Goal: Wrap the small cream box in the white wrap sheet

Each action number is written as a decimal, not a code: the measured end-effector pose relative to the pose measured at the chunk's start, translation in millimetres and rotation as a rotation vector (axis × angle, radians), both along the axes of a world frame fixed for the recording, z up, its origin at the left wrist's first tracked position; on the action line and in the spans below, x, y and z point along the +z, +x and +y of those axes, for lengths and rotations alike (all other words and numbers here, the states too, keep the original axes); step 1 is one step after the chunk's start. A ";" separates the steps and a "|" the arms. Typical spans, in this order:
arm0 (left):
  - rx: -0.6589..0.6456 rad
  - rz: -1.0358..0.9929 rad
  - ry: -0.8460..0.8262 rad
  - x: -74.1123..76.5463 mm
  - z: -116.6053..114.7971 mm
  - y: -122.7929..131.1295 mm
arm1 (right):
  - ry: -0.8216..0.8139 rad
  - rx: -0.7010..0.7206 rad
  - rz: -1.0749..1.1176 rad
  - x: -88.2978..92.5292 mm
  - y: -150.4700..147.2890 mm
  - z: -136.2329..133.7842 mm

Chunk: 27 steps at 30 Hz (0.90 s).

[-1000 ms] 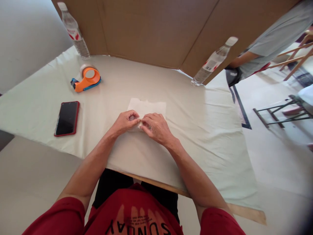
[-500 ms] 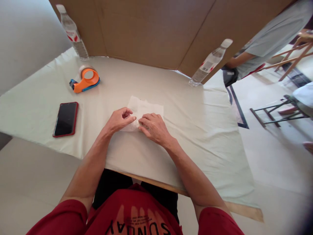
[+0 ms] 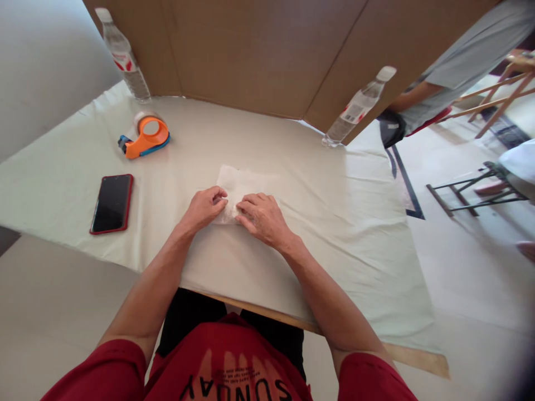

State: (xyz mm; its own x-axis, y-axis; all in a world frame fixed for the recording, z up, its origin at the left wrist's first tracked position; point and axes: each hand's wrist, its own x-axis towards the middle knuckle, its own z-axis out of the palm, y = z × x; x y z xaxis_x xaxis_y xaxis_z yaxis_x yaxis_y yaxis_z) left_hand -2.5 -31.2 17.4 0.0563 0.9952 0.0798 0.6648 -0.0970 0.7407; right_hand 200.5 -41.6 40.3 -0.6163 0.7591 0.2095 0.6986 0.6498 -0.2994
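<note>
A white paper napkin lies flat on the cloth-covered table in front of me. My left hand rests on its near left corner with the fingers curled and pinching the edge. Just to the right, my right hand presses its bent fingers down on the napkin's near edge. Both hands hide the napkin's front part, and their fingertips nearly touch.
A red-cased phone lies at the left, an orange tape dispenser behind it. Two water bottles stand against a brown cardboard screen. Another person's grey sleeve and wooden chairs are at the right.
My left hand's fingers opened slightly half a second ago and have curled back onto the napkin's corner. The right hand stays put on the near edge.
</note>
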 end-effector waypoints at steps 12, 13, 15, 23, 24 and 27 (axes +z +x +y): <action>0.107 0.306 0.040 -3.0 2.8 -6.7 | -0.005 -0.003 0.012 -1.6 0.6 -0.2; 0.119 0.323 0.023 -2.7 2.4 -6.8 | -0.006 -0.002 0.011 -1.7 0.7 -0.1; 0.122 0.343 -0.009 -1.5 1.6 -6.5 | -0.008 -0.003 0.014 -2.1 0.7 0.2; 0.182 0.420 -0.141 4.8 0.0 -2.2 | -0.016 -0.007 0.033 -3.6 0.7 1.2; 0.196 0.432 -0.148 5.0 0.0 -2.3 | -0.015 -0.008 0.032 -3.8 0.7 1.2; 0.204 0.462 -0.150 3.9 0.2 -3.9 | -0.011 -0.009 0.029 -4.1 0.5 1.4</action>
State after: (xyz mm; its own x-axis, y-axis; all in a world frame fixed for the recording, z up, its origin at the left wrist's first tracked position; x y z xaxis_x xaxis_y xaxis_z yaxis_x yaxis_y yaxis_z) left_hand -6.4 -31.0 21.3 -0.1445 0.9882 -0.0516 0.9197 0.1534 0.3615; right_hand 201.1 -40.2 36.2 -0.6029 0.7672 0.2188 0.6954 0.6398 -0.3273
